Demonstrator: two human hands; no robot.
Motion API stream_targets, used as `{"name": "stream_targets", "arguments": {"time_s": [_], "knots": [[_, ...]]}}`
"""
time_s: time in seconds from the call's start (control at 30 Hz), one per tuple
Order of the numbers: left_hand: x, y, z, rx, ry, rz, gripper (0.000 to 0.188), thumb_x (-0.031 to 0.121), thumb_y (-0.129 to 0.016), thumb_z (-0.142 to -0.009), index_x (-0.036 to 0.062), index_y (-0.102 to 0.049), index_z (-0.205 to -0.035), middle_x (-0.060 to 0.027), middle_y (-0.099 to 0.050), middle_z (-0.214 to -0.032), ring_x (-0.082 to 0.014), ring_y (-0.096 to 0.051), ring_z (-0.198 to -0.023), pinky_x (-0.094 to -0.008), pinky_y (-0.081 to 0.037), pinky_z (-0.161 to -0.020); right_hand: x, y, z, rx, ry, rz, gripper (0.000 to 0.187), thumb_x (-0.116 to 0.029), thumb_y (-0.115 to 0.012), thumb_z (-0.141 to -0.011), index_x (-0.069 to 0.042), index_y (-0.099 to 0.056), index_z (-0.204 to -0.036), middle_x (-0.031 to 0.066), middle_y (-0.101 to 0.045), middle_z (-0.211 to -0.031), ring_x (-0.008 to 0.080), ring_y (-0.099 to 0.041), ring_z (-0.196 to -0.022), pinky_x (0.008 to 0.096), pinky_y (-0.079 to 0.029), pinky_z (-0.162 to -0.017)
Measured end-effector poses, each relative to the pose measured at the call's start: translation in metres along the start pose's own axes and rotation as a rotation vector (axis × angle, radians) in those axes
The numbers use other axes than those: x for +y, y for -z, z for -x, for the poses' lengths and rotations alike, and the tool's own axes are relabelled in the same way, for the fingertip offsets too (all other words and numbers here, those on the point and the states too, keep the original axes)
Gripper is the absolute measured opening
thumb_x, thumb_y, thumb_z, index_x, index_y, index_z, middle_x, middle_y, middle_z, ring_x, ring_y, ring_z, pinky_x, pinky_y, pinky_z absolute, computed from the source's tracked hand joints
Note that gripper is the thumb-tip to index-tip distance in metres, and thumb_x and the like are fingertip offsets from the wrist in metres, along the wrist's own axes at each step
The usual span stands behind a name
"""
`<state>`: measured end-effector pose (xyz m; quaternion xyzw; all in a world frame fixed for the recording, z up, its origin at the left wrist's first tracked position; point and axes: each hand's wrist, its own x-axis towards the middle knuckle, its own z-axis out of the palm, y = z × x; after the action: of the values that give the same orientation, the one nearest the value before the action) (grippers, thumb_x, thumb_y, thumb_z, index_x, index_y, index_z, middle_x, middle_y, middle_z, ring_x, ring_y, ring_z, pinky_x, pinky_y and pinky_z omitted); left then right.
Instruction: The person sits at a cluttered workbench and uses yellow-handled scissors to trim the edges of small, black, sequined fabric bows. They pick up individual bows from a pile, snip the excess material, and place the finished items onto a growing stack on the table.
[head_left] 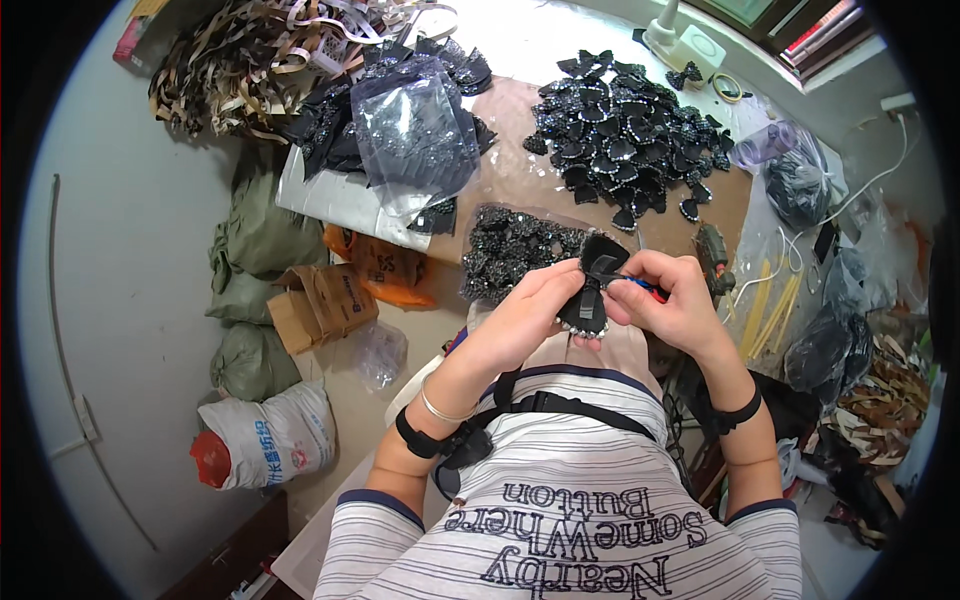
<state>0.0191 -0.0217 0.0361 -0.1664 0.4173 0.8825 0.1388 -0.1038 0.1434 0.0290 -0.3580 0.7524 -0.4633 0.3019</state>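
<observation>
My left hand (540, 302) grips a black bow (603, 254) edged with shiny stones, its back side with a strip of black ribbon turned up. The bow is upright in front of my chest. My right hand (672, 303) is closed at the bow's right side around a small tool with a red and blue handle (643, 288); its kind is mostly hidden by the fingers. Just beyond the left hand lies a clear bag of black beaded pieces (508, 250). Farther off is a large heap of black stone-edged bows (615, 130).
A clear plastic bag (415, 135) lies on more black bows at the back left, by a pile of ribbon strips (245, 65). A glue gun (712, 255) and yellow glue sticks (775, 312) are at the right. A cardboard box (320, 305) and sacks (265, 435) stand left.
</observation>
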Motion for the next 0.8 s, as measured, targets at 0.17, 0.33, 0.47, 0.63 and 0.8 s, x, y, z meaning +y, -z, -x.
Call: {"name": "stream_targets", "arguments": {"time_s": [0.17,0.33,0.47,0.63,0.8], "knots": [[-0.004,0.014,-0.004,-0.016,-0.014,-0.029,0.037,0.02,-0.027,-0.099,-0.0011,-0.05,-0.12,-0.0129,-0.065,-0.1,-0.0142,-0.062,-0.083,-0.0278,-0.053,-0.073,0.005,0.003,0.006,-0.058,-0.212,-0.329,0.016,-0.014,-0.067,-0.087,0.0,-0.063,-0.08,-0.0052,-0.052,-0.06,0.0008,-0.042,-0.055,0.02,-0.033,-0.049],[-0.004,0.007,-0.009,0.093,-0.005,0.016,0.036,0.019,-0.028,-0.099,-0.0007,-0.049,-0.121,-0.0097,-0.063,-0.11,-0.0131,-0.062,-0.085,-0.0282,-0.052,-0.074,-0.007,0.015,0.01,-0.267,-0.408,-0.367,0.019,-0.015,-0.064,-0.089,0.0,-0.061,-0.078,-0.0089,-0.048,-0.061,-0.0006,-0.036,-0.054,0.0199,-0.026,-0.048],[-0.011,0.008,-0.012,0.055,-0.078,-0.124,0.039,0.016,-0.028,-0.098,-0.0035,-0.047,-0.125,-0.0151,-0.058,-0.123,-0.0193,-0.062,-0.101,-0.0311,-0.054,-0.083,-0.002,0.017,0.004,-0.261,-0.433,-0.311,0.025,-0.021,-0.063,-0.091,-0.001,-0.061,-0.075,-0.0084,-0.049,-0.063,-0.0011,-0.033,-0.052,0.0195,-0.023,-0.046],[-0.018,0.012,-0.015,0.027,-0.072,-0.095,0.039,0.015,-0.028,-0.098,-0.0042,-0.045,-0.127,-0.0146,-0.06,-0.118,-0.0193,-0.062,-0.1,-0.0309,-0.054,-0.082,0.008,0.021,0.0,-0.381,-0.513,-0.595,0.026,-0.022,-0.059,-0.093,0.004,-0.063,-0.096,0.0011,-0.055,-0.074,0.0016,-0.039,-0.053,0.0175,-0.029,-0.045],[-0.015,0.01,-0.015,-0.012,-0.039,0.015,0.04,0.016,-0.029,-0.098,-0.0042,-0.046,-0.128,-0.012,-0.062,-0.108,-0.0165,-0.062,-0.092,-0.0292,-0.052,-0.079,0.023,0.023,-0.003,-0.426,-0.547,-0.782,0.033,-0.022,-0.059,-0.092,0.009,-0.061,-0.105,0.0051,-0.058,-0.078,0.003,-0.041,-0.054,0.0172,-0.03,-0.045]]}}
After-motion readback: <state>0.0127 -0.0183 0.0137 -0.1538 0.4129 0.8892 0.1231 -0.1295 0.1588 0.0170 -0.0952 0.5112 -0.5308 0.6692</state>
